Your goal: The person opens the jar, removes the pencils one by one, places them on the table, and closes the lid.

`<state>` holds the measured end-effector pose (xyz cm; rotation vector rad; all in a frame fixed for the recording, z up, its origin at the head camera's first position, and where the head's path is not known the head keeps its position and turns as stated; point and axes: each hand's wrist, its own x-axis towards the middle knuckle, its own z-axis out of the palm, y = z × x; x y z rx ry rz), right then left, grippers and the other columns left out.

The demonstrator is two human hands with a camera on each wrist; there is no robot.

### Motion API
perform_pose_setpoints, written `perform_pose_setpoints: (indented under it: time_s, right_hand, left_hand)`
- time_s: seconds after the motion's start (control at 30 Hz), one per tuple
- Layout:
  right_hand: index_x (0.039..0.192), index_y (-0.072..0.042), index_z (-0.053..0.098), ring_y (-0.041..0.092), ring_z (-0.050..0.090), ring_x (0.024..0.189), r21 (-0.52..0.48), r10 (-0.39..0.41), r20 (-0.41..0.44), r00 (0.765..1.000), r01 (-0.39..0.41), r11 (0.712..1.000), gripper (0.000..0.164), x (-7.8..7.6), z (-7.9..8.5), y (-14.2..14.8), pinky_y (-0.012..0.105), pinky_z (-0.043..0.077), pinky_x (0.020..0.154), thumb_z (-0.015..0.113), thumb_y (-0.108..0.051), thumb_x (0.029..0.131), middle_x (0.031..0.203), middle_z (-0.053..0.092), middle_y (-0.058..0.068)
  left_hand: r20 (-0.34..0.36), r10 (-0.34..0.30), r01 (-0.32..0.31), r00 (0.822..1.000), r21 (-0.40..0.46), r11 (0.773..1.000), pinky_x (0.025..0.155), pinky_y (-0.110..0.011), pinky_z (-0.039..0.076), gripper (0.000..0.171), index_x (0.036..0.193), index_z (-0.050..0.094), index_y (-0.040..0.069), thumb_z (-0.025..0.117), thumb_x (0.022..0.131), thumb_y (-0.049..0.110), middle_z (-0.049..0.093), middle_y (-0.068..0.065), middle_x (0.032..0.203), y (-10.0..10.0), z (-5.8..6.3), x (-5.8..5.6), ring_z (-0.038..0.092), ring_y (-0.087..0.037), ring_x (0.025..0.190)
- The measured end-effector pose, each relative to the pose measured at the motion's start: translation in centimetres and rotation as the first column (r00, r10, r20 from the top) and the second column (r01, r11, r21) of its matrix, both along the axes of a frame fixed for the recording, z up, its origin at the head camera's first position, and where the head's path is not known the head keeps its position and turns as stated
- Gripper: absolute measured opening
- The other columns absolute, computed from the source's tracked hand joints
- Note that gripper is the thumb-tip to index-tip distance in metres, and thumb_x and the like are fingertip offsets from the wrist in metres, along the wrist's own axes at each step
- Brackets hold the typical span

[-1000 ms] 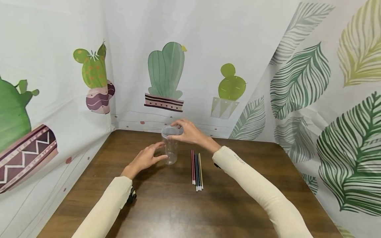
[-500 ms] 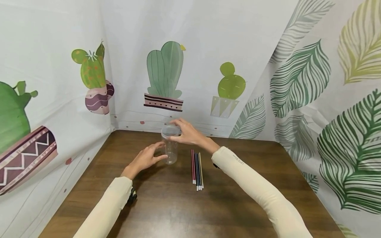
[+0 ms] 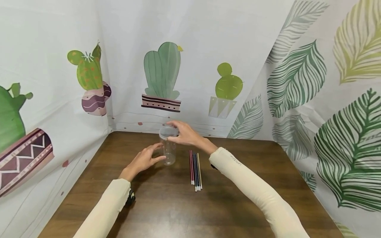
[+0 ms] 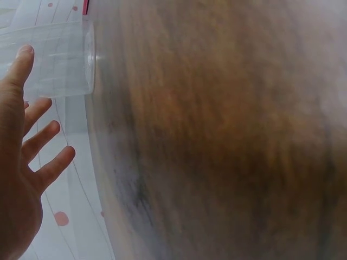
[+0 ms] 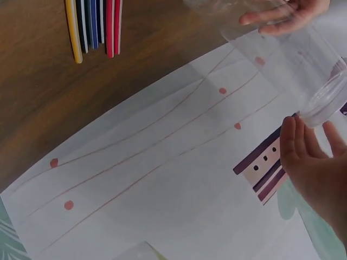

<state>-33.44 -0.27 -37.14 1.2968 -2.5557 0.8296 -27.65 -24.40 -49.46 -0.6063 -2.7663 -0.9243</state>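
Note:
A clear plastic jar (image 3: 170, 148) stands upright on the wooden table, toward the back. My right hand (image 3: 189, 135) grips its top rim, thumb on the near side and fingers reaching over the far side. Low on the jar's left, my left hand (image 3: 144, 160) is spread with thumb and fingers apart, tips right at the wall. The left wrist view has the thumb overlapping the jar (image 4: 59, 70) and the other fingers loosely extended. From the right wrist, the fingertips of my right hand (image 5: 320, 173) meet the jar's rim.
Several pencils (image 3: 195, 170), red, dark and yellow, lie side by side right of the jar, white eraser ends toward me. Behind the table (image 3: 166, 205) hangs a white cloth (image 3: 196, 49) printed with cacti and leaves, close to the jar.

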Motion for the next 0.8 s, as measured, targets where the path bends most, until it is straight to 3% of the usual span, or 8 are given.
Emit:
perform_pose_setpoints:
  time_s: [0.13,0.27,0.57,0.67,0.8]
  right_hand:
    - [0.150,-0.014,0.052,0.021,0.062,0.114,0.009,-0.044,0.022,0.999,0.044,0.999,0.076,-0.1,-0.4,-0.6,0.033,0.057,0.091,0.083,-0.044,0.088,0.131,0.062,0.013]
    - [0.152,-0.018,0.050,0.023,0.061,0.115,0.034,-0.101,0.065,0.993,0.099,0.994,0.081,0.2,-0.7,-0.8,0.036,0.057,0.090,0.081,-0.055,0.086,0.130,0.057,0.011]
    - [0.153,-0.012,0.048,0.020,0.061,0.118,-0.002,-0.050,0.034,0.998,0.050,0.999,0.081,0.3,-0.6,-0.5,0.036,0.055,0.095,0.084,-0.044,0.087,0.136,0.060,0.012]
    - [0.156,-0.013,0.044,0.021,0.059,0.124,-0.009,-0.049,0.030,0.998,0.049,0.999,0.087,0.4,-0.6,-0.4,0.038,0.053,0.101,0.084,-0.048,0.087,0.145,0.057,0.010]
    - [0.161,-0.020,0.036,0.023,0.046,0.143,0.002,-0.062,0.033,0.998,0.062,0.998,0.095,0.6,-0.9,0.4,0.046,0.041,0.116,0.080,-0.058,0.086,0.161,0.043,0.006]
  left_hand:
    - [0.003,0.020,-0.020,1.000,0.000,1.000,0.107,-0.062,0.047,0.074,0.154,0.047,0.013,0.072,0.095,0.052,0.060,-0.008,0.148,-0.5,0.0,0.3,0.056,-0.033,0.136]
    - [0.012,0.005,-0.005,1.000,-0.001,1.000,0.108,-0.062,0.046,0.076,0.155,0.046,0.012,0.071,0.096,0.053,0.059,-0.009,0.149,-0.7,-0.1,0.5,0.055,-0.034,0.137]
    - [-0.010,-0.006,0.006,1.000,0.011,1.000,0.107,-0.062,0.046,0.076,0.154,0.046,0.010,0.071,0.096,0.052,0.060,-0.009,0.148,-0.5,0.0,0.4,0.056,-0.034,0.136]
    - [0.022,0.006,-0.006,1.000,0.009,1.000,0.109,-0.064,0.043,0.084,0.159,0.038,0.011,0.071,0.095,0.055,0.055,-0.009,0.153,-0.7,0.2,0.5,0.052,-0.035,0.140]
    - [0.087,0.067,-0.064,0.994,-0.032,0.997,0.111,-0.067,0.039,0.106,0.165,0.022,0.013,0.068,0.089,0.070,0.043,-0.008,0.163,-1.4,0.5,0.8,0.043,-0.039,0.146]
